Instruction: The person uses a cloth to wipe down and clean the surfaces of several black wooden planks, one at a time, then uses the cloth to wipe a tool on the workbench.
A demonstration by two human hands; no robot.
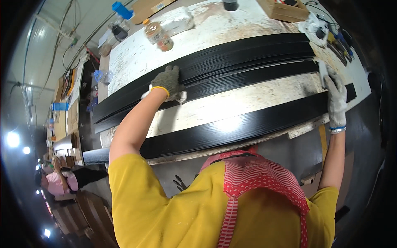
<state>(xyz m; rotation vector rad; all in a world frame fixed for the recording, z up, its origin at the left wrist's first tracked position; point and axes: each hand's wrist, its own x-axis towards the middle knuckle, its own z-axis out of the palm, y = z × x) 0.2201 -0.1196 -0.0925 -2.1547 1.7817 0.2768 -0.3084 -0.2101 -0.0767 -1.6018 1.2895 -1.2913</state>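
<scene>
My left hand [166, 82], in a dark grey knit glove with a yellow cuff, presses down on the long black boards [248, 51] at the back. A white cloth [181, 97] sticks out from under its palm on both sides. My right hand [337, 97], in a pale glove, is at the right end of the middle black board [256, 78]. Its fingers close on a flat white piece [322, 73] held against that end; its kind is unclear. Nearer to me, another black board [231, 128] runs along the front edge, passing by my right wrist.
Beyond the boards on the stained white table [128, 62] stand a bottle [158, 35], a white wrapped bundle [178, 20] and a dark cup [230, 5]. A cardboard box [285, 10] and several hand tools [341, 47] lie far right. Another person [62, 182] is at left.
</scene>
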